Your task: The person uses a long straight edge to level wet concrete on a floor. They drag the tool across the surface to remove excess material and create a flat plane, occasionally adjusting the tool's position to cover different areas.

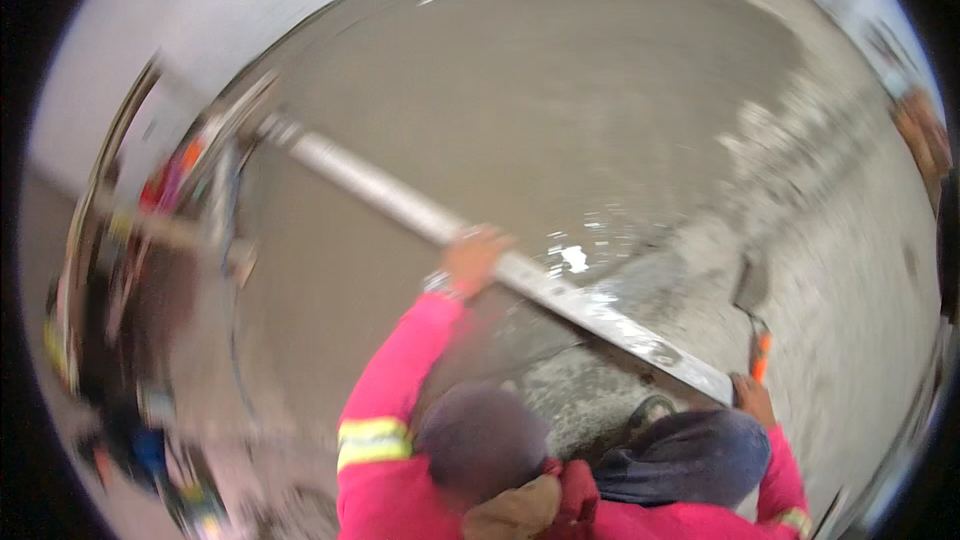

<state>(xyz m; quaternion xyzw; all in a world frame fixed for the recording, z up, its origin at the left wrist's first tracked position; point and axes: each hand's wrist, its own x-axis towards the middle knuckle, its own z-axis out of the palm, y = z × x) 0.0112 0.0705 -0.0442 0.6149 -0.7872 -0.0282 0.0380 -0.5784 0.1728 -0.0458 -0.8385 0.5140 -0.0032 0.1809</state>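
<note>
A long, pale metal screed bar (pixel 380 190) lies slantwise across the wet grey mortar (pixel 560 60), from far left to near right. My left hand (pixel 475 258) is closed over its middle. At the near right end, my right hand (pixel 752 398) grips the same bar, its fingers partly hidden. Just beyond that hand, a trowel (pixel 753 285) with an orange handle lies on the rough floor, touched by neither hand. Water or wet slurry shines beside the bar near its middle.
Both my knees (pixel 690 455) are bent close behind the bar. Rough, drier floor (pixel 840 270) stretches to the right. A blue cord (pixel 233 330) and blurred clutter with wooden pieces (pixel 110 160) are at the left. A white wall (pixel 220 0) bounds the mortar. Bricks (pixel 922 135) are at the far right.
</note>
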